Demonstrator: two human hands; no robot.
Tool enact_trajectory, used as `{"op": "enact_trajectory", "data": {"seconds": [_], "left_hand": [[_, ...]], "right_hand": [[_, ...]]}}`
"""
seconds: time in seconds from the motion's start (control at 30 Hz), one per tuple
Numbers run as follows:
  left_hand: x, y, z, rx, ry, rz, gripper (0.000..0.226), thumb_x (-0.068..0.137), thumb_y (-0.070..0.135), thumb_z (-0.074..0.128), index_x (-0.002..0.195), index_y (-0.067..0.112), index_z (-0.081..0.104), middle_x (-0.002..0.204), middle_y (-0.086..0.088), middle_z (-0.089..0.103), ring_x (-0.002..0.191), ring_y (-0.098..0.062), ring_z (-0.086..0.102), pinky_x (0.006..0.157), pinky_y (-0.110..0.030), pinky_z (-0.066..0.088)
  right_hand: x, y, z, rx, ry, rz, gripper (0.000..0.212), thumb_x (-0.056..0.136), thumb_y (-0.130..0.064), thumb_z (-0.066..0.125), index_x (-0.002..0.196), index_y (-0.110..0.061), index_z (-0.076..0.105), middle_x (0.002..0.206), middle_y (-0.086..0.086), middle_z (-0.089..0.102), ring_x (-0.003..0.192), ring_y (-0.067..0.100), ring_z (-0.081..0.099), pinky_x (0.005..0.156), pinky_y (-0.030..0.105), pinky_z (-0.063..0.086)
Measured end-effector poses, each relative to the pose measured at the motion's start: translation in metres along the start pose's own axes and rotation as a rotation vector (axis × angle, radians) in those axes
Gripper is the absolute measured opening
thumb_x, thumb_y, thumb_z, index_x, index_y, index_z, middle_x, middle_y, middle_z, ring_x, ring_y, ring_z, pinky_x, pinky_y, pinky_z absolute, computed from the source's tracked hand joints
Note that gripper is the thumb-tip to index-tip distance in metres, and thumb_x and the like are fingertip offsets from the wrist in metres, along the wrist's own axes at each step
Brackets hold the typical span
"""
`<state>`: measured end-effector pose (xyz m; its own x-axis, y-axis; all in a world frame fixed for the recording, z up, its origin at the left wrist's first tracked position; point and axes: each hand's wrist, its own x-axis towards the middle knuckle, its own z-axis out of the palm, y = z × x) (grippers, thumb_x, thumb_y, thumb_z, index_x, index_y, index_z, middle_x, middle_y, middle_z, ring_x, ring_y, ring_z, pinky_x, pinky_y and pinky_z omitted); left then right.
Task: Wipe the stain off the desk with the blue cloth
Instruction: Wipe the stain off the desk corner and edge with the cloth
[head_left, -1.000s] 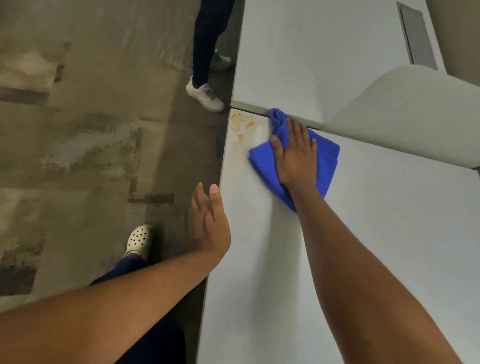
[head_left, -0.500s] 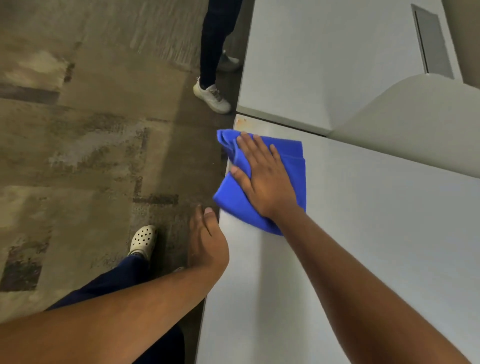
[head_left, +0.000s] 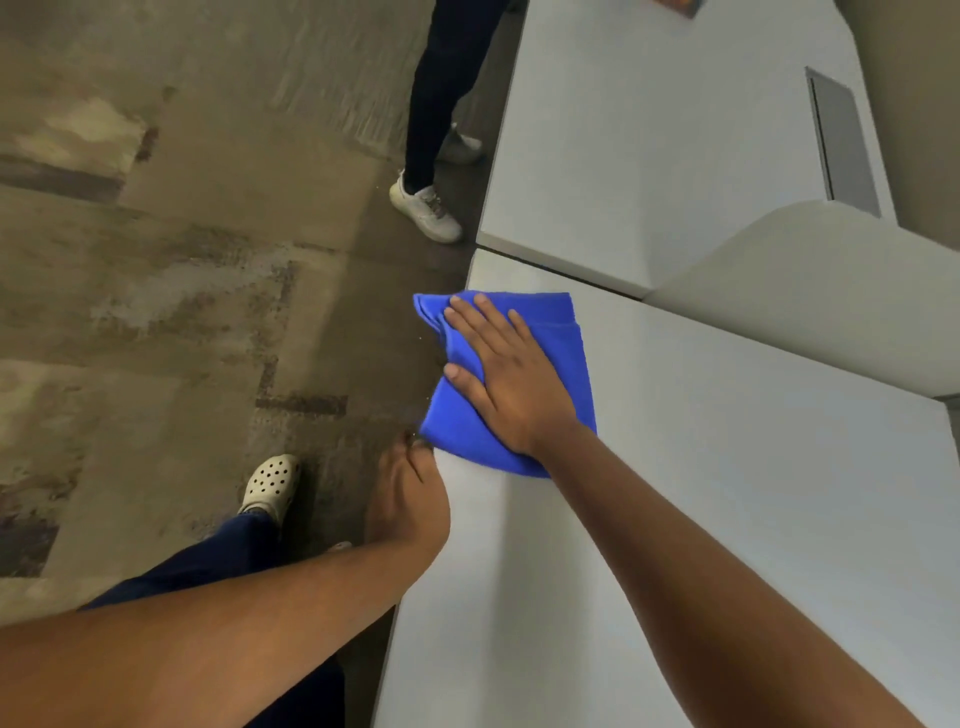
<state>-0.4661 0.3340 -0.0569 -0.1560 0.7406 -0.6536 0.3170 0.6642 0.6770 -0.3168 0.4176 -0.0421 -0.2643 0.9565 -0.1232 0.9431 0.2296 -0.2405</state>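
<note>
The blue cloth (head_left: 563, 314) lies folded on the grey desk (head_left: 727, 519), near its far left corner, with its left part hanging over the desk's edge. My right hand (head_left: 511, 384) presses flat on the cloth, fingers spread and pointing to the far left. My left hand (head_left: 408, 499) is cupped against the desk's left edge, just below the cloth's near corner, with nothing in it. No stain shows on the bare corner beyond the cloth.
A second grey desk (head_left: 649, 156) adjoins at the back, with a grey cable hatch (head_left: 844, 140). A curved beige divider (head_left: 831, 291) stands at the right. Another person's leg and white shoe (head_left: 426, 208) stand by the far corner. My own clog (head_left: 272, 480) is on the carpet.
My right hand slid the cloth left and toward me across the stained corner to the desk's edge. The orange stain seen one second ago no longer shows. My left hand moved under the cloth's overhang.
</note>
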Motion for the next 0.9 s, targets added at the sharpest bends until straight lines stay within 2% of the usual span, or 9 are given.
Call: {"op": "enact_trajectory", "data": {"seconds": [0.07, 0.13, 0.2, 0.33, 0.4, 0.5, 0.67, 0.8, 0.9], "left_hand": [[-0.008, -0.01, -0.002, -0.021, -0.027, -0.004, 0.04, 0.112, 0.028, 0.032, 0.124, 0.007, 0.064, 0.124, -0.012, 0.067, 0.11, -0.023, 0.058, 0.089, -0.026, 0.036], [-0.011, -0.018, -0.002, 0.013, -0.034, 0.024, 0.046, 0.111, 0.031, 0.031, 0.132, 0.004, 0.062, 0.136, -0.017, 0.066, 0.126, -0.031, 0.059, 0.105, -0.034, 0.041], [-0.012, -0.022, -0.002, 0.089, -0.021, 0.078, 0.055, 0.109, 0.036, 0.028, 0.14, 0.002, 0.059, 0.141, -0.019, 0.063, 0.134, -0.034, 0.057, 0.11, -0.036, 0.041], [-0.012, -0.019, -0.004, 0.124, -0.028, 0.105, 0.063, 0.106, 0.042, 0.024, 0.144, 0.003, 0.056, 0.146, -0.017, 0.06, 0.138, -0.033, 0.055, 0.112, -0.035, 0.04], [-0.012, -0.02, -0.004, 0.143, -0.026, 0.111, 0.063, 0.106, 0.042, 0.023, 0.146, 0.004, 0.054, 0.148, -0.015, 0.059, 0.14, -0.031, 0.053, 0.113, -0.032, 0.039], [-0.011, -0.019, -0.003, 0.137, -0.029, 0.078, 0.053, 0.111, 0.034, 0.025, 0.147, 0.007, 0.054, 0.15, -0.013, 0.058, 0.141, -0.027, 0.051, 0.114, -0.027, 0.033], [-0.01, -0.019, -0.004, 0.134, -0.052, 0.062, 0.048, 0.113, 0.027, 0.026, 0.151, 0.01, 0.05, 0.155, -0.012, 0.054, 0.145, -0.026, 0.045, 0.116, -0.027, 0.027], [-0.008, -0.022, -0.003, 0.139, -0.042, 0.098, 0.053, 0.111, 0.034, 0.024, 0.15, 0.011, 0.051, 0.154, -0.01, 0.055, 0.144, -0.025, 0.048, 0.112, -0.022, 0.029], [-0.008, -0.022, -0.003, 0.187, -0.025, 0.152, 0.06, 0.106, 0.04, 0.023, 0.146, 0.007, 0.054, 0.148, -0.013, 0.059, 0.138, -0.029, 0.054, 0.113, -0.035, 0.04]], "right_hand": [[-0.003, 0.009, -0.005, 0.017, -0.001, -0.047, 0.064, 0.112, -0.05, 0.036, 0.169, -0.021, 0.024, 0.177, -0.006, 0.023, 0.166, 0.012, 0.009, 0.136, 0.04, 0.004], [0.009, 0.018, -0.01, 0.006, 0.011, -0.067, 0.067, 0.11, -0.053, 0.038, 0.168, -0.022, 0.026, 0.177, -0.005, 0.025, 0.166, 0.014, 0.012, 0.136, 0.039, 0.004], [0.029, 0.023, -0.014, -0.011, 0.018, -0.066, 0.069, 0.108, -0.056, 0.042, 0.167, -0.021, 0.031, 0.175, -0.003, 0.029, 0.166, 0.016, 0.014, 0.136, 0.042, 0.006], [0.07, 0.031, -0.019, -0.057, 0.038, -0.061, 0.062, 0.104, -0.057, 0.05, 0.152, -0.019, 0.051, 0.159, 0.001, 0.052, 0.157, 0.023, 0.035, 0.132, 0.046, 0.02], [0.086, 0.033, -0.021, -0.055, 0.074, -0.059, 0.051, 0.104, -0.055, 0.051, 0.138, -0.018, 0.061, 0.141, 0.002, 0.063, 0.137, 0.025, 0.054, 0.121, 0.044, 0.035], [0.096, 0.032, -0.022, -0.01, 0.121, -0.011, 0.045, 0.108, -0.051, 0.046, 0.132, -0.017, 0.063, 0.129, 0.003, 0.066, 0.12, 0.025, 0.06, 0.108, 0.044, 0.045], [0.069, 0.057, -0.023, 0.096, 0.223, 0.157, 0.05, 0.108, -0.053, 0.043, 0.139, -0.016, 0.057, 0.125, 0.006, 0.069, 0.11, 0.023, 0.063, 0.102, 0.04, 0.046], [0.032, 0.103, -0.033, 0.039, 0.218, 0.31, 0.053, 0.107, -0.055, 0.039, 0.119, -0.008, 0.062, 0.112, 0.013, 0.069, 0.101, 0.035, 0.062, 0.094, 0.043, 0.042], [0.038, 0.106, -0.033, -0.05, 0.218, 0.396, 0.048, 0.11, -0.051, 0.039, 0.109, -0.009, 0.061, 0.106, 0.014, 0.07, 0.097, 0.038, 0.062, 0.086, 0.042, 0.038]]}}
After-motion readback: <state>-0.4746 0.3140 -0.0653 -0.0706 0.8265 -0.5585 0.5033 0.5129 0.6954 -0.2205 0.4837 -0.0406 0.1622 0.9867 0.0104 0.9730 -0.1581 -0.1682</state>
